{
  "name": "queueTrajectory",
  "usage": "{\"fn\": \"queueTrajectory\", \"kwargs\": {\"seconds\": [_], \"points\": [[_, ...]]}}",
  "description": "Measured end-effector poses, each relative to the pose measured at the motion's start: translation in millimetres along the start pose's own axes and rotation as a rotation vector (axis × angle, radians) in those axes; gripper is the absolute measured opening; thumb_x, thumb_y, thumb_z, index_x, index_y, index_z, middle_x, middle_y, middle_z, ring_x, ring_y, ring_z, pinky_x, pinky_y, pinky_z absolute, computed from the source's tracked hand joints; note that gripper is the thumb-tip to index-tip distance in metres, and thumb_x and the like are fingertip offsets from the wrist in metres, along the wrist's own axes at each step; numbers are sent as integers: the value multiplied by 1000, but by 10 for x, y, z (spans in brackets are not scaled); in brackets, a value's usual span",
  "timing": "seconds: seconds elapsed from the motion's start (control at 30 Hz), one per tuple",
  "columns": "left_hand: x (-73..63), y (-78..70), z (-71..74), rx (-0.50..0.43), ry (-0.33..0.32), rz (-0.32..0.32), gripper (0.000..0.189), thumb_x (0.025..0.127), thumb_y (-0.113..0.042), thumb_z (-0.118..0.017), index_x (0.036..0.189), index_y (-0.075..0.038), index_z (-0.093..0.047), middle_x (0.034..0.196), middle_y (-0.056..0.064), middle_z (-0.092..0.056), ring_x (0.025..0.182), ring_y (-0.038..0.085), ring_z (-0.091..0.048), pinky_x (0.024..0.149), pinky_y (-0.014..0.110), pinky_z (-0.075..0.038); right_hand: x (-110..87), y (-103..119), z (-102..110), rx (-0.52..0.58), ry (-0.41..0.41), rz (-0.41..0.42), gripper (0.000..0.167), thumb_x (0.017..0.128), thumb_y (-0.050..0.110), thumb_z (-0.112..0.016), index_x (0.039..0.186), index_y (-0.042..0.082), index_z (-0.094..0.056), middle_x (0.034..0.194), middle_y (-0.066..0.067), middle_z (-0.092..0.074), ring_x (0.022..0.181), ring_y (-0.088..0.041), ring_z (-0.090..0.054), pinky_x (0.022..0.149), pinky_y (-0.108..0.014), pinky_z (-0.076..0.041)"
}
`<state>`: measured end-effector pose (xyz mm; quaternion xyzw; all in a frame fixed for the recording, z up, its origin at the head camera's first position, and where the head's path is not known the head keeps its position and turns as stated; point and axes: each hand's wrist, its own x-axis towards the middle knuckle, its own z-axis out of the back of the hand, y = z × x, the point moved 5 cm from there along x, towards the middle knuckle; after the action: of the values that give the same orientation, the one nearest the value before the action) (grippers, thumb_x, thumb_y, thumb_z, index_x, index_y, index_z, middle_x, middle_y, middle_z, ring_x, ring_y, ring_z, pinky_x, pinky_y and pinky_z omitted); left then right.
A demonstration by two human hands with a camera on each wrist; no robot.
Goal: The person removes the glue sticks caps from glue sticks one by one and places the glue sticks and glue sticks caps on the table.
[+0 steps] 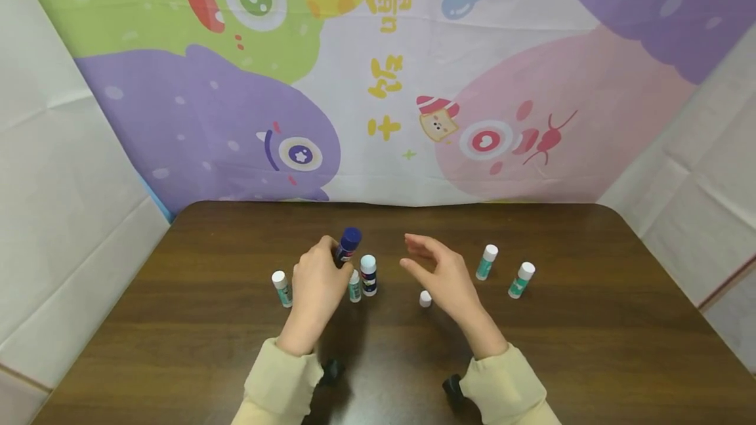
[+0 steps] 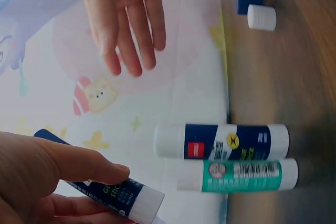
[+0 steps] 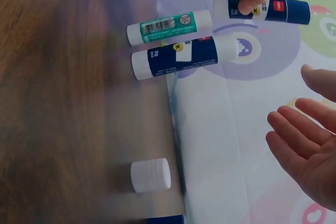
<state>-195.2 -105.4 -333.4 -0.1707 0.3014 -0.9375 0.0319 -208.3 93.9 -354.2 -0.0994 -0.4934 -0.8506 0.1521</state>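
In my left hand (image 1: 319,275) I hold a navy glue stick (image 1: 348,245) above the table, its dark blue cap up and its white base (image 2: 147,205) down. Thumb and fingers pinch its body. Close beside that hand stand a navy glue stick with a white top (image 1: 369,275) and a smaller green glue stick (image 1: 354,287). My right hand (image 1: 443,275) hovers over the table, fingers extended and holding nothing. Below it lies a white cap (image 1: 425,299). A dark blue cap (image 2: 249,3) sits by the white one in the left wrist view; the right hand hides it from the head view.
Left of the left hand stands another green glue stick (image 1: 282,288), partly covered. Two green glue sticks with white caps (image 1: 486,263) (image 1: 522,280) stand at the right. A cartoon-printed cloth (image 1: 390,169) hangs behind the brown table (image 1: 195,346).
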Motion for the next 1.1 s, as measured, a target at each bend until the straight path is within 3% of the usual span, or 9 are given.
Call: {"fn": "queueTrajectory", "kwargs": {"seconds": [0.3, 0.7, 1.1], "points": [[-98, -156, -37, 35, -58, -64, 19, 72, -12, -70, 88, -4, -61, 80, 12, -65, 72, 34, -63, 60, 47, -48, 21, 139, -5, 17, -7, 48, 39, 82, 31, -67, 118, 18, -59, 115, 3, -62, 102, -12, -60, 88, -39, -47], [-205, -340, -101, 155, -180, -196, 23, 68, -7, -75, 87, -3, -62, 78, 12, -63, 66, 29, -58, 56, 41, -46, -11, 280, -69, 26, -12, 150, 41, 79, 22, -70, 118, 14, -58, 109, 0, -63, 95, -10, -62, 83, -32, -50], [-235, -376, -97, 135, -201, -268, 22, 67, -6, -76, 85, -5, -64, 79, 10, -64, 67, 29, -58, 60, 40, -47, -27, 287, -47, -6, -14, 162, 31, 81, 18, -67, 112, 15, -63, 100, 2, -62, 84, -11, -61, 77, -27, -51]]}}
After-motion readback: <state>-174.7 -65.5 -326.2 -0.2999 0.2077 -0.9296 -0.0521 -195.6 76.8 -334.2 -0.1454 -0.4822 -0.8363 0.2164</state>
